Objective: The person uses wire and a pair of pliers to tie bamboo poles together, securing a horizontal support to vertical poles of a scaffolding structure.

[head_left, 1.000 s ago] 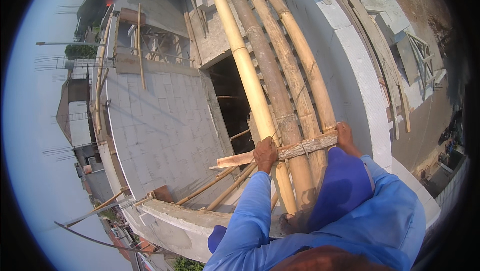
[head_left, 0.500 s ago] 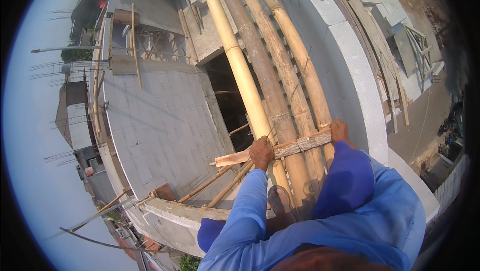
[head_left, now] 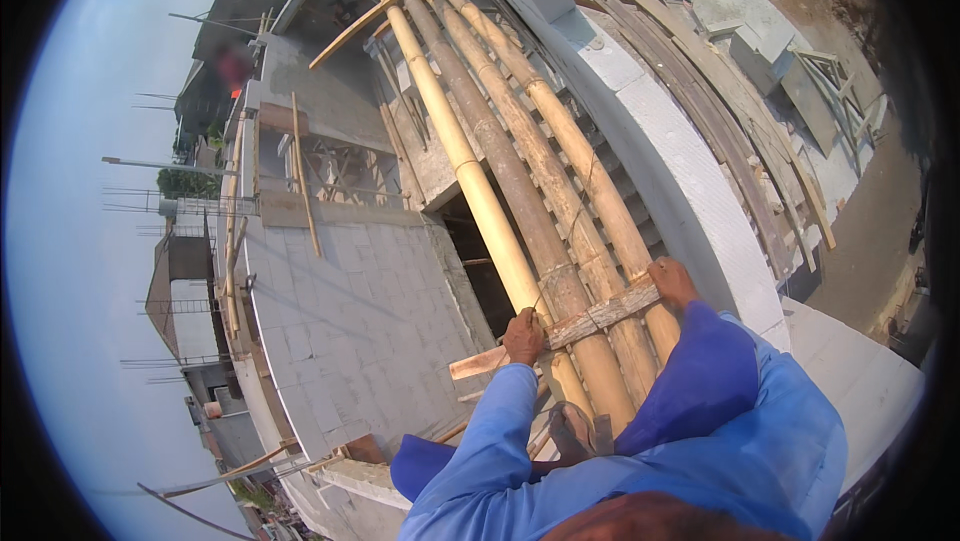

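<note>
Several long bamboo poles run side by side away from me, a pale yellow pole [head_left: 470, 176] on the left and a browner pole [head_left: 527, 203] beside it. Across them lies a rough wooden batten [head_left: 605, 316], its pale left end jutting past the yellow pole. My left hand [head_left: 524, 336] is closed around the batten beside that pole, near a thin dark wire. At the batten's right end my right hand [head_left: 675, 282] grips it, fingers curled over. Thin ties show where batten and poles cross. My sandalled foot [head_left: 572, 431] stands on the bamboo below.
A second crosspiece [head_left: 375, 16] spans the poles farther off. Left of them, a dark opening [head_left: 475, 261] borders a grey block wall [head_left: 350, 311]. On the right runs a white block wall [head_left: 690, 161], with long planks [head_left: 700, 71] beyond it and ground far below.
My view has tilted up and shifted, bringing the far crosspiece into sight. Both hands still hold the batten at about the same places. My foot and sandal show more plainly.
</note>
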A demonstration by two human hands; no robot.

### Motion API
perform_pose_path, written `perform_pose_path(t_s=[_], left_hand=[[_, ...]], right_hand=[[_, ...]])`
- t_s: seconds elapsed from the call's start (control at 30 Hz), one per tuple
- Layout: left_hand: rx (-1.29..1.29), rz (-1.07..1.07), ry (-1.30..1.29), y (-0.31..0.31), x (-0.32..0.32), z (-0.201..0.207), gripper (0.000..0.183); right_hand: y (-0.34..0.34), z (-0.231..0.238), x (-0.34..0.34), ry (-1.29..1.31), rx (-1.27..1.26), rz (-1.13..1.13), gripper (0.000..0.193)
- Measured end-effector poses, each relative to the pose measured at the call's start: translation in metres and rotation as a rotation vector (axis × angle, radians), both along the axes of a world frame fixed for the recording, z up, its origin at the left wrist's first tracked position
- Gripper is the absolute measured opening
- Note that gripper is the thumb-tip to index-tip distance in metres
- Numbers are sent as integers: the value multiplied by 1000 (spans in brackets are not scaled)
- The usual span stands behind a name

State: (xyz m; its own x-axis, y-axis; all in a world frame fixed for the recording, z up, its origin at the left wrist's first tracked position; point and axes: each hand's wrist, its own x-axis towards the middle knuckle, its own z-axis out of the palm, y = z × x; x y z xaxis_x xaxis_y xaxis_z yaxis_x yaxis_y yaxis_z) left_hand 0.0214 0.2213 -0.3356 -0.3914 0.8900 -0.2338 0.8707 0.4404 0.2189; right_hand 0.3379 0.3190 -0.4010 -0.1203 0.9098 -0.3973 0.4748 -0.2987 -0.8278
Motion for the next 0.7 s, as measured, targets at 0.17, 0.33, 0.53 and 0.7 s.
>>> perform_pose_path(t_s=[0.17, 0.33, 0.53, 0.7], left_hand=[[77, -89, 28, 27, 11, 42, 17], [116, -62, -236, 32, 66, 79, 22], [19, -200, -616, 11, 172, 74, 21], [-217, -333, -749, -3, 199, 67, 27]], right_hand=[[-1, -1, -4, -13, 114, -165, 35], [3, 32, -23, -180, 550, -85, 29], [8, 108, -43, 740, -310, -279, 34], [16, 102, -18, 576, -245, -200, 31]])
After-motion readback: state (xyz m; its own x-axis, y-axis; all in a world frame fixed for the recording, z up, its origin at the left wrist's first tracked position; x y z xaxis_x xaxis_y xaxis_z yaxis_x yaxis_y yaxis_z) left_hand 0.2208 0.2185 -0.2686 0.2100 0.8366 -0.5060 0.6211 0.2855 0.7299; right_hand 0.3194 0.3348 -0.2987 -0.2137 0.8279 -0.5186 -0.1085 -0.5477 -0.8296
